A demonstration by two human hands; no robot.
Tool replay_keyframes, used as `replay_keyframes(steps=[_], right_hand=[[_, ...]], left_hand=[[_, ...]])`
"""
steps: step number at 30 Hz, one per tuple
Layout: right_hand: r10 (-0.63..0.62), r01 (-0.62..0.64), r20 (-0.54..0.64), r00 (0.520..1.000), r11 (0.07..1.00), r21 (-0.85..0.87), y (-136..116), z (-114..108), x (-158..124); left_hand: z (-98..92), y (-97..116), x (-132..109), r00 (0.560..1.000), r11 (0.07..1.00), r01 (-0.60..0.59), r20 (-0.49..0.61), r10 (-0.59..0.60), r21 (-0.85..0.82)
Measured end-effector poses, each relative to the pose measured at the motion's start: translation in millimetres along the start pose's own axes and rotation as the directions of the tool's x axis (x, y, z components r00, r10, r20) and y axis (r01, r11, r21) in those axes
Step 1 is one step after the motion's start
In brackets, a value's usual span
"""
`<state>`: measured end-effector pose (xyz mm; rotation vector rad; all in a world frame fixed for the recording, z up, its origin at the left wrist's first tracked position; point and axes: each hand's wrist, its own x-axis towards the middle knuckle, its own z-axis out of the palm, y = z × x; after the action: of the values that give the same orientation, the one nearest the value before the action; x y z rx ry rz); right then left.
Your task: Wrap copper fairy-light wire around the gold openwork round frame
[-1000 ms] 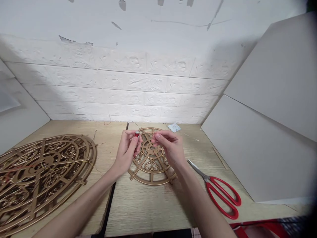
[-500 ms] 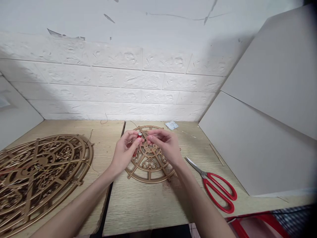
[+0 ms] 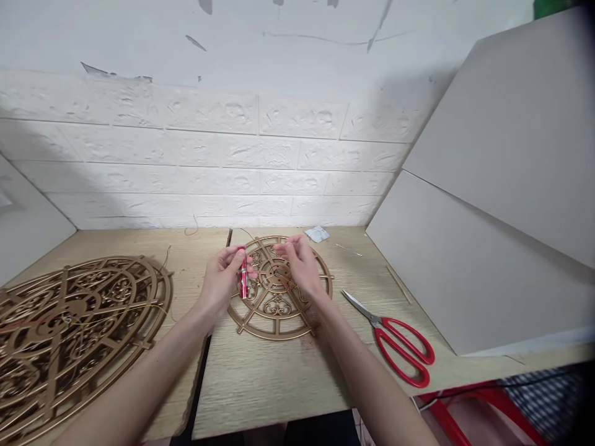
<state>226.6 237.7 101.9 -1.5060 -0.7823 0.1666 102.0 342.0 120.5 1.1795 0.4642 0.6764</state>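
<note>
My left hand [image 3: 223,277] is closed around a small red tube [image 3: 243,280], held upright over the left edge of a small round golden openwork disc [image 3: 277,305]. My right hand [image 3: 300,263] hovers over the middle of that disc with its fingertips pinched together; what they pinch is too small to make out. A thin thread runs up from the disc's far side near the hands. The disc lies flat on the wooden table [image 3: 260,378].
A large golden openwork disc [image 3: 69,328] with loose threads lies at the left. Red-handled scissors [image 3: 395,341] lie to the right of the small disc. A small white packet [image 3: 317,233] sits by the brick wall. Grey boards [image 3: 488,248] wall off the right side.
My left hand has turned the red tube from end-on to upright and lowered a little. Both hands drifted slightly left and away; the view shifted with them.
</note>
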Motion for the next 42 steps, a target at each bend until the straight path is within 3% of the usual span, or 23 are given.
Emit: replay_keyframes(steps=[3, 6, 9, 11, 17, 22, 25, 28, 31, 36, 42], right_hand=[[-0.028, 0.069, 0.125, 0.992, 0.940, -0.334, 8.0, 11.0, -3.2], [-0.045, 0.119, 0.196, 0.980, 0.916, -0.384, 11.4, 17.1, -4.2], [0.024, 0.001, 0.224, 0.974, 0.993, -0.114, 12.0, 19.7, -1.8], [0.045, -0.065, 0.214, 0.976, 0.994, 0.089, 11.1, 19.1, -0.1], [0.047, -0.062, 0.042, 0.998, 0.850, 0.523, -1.6, 10.4, -2.6], [0.051, -0.015, -0.034, 0.998, 0.737, 0.676, -21.9, 0.4, -4.9], [0.028, 0.067, -0.129, 0.991, 0.732, 0.678, -28.7, -6.1, -3.2], [0.005, 0.092, -0.141, 0.990, 0.739, 0.667, -28.2, -10.7, -1.6], [-0.022, 0.087, -0.112, 0.993, 0.787, 0.611, -25.2, -12.0, -3.1], [-0.074, 0.064, 0.013, 0.997, 0.927, 0.369, -27.8, -7.3, -12.0], [-0.104, 0.074, 0.083, 0.991, 0.950, 0.302, -32.8, -0.1, -17.8]], left_hand=[[0.8, 1.1, -0.9, 1.000, 1.000, -0.003, 0.007, 0.003, -0.025], [0.8, 3.1, -1.8, 1.000, 1.000, -0.010, -0.001, 0.010, -0.005], [0.4, 4.4, -1.6, 1.000, 0.999, -0.025, -0.015, 0.026, 0.032], [-0.1, 4.3, -0.6, 0.998, 0.998, -0.057, -0.020, 0.058, 0.035], [-0.9, 2.5, 1.3, 0.996, 0.995, -0.089, 0.007, 0.089, 0.050], [0.0, 1.3, -0.6, 0.994, 0.991, -0.092, 0.066, 0.086, 0.095], [0.3, -0.6, -0.6, 0.993, 0.989, -0.104, 0.075, 0.096, 0.101], [0.4, -2.5, -0.5, 0.990, 0.988, -0.113, 0.092, 0.104, 0.108], [1.2, -3.4, -2.2, 0.985, 0.985, -0.128, 0.133, 0.113, 0.113], [4.6, -4.0, -6.8, 0.959, 0.974, -0.183, 0.243, 0.147, 0.132], [6.6, -2.9, -9.1, 0.944, 0.959, -0.244, 0.261, 0.201, 0.141]])
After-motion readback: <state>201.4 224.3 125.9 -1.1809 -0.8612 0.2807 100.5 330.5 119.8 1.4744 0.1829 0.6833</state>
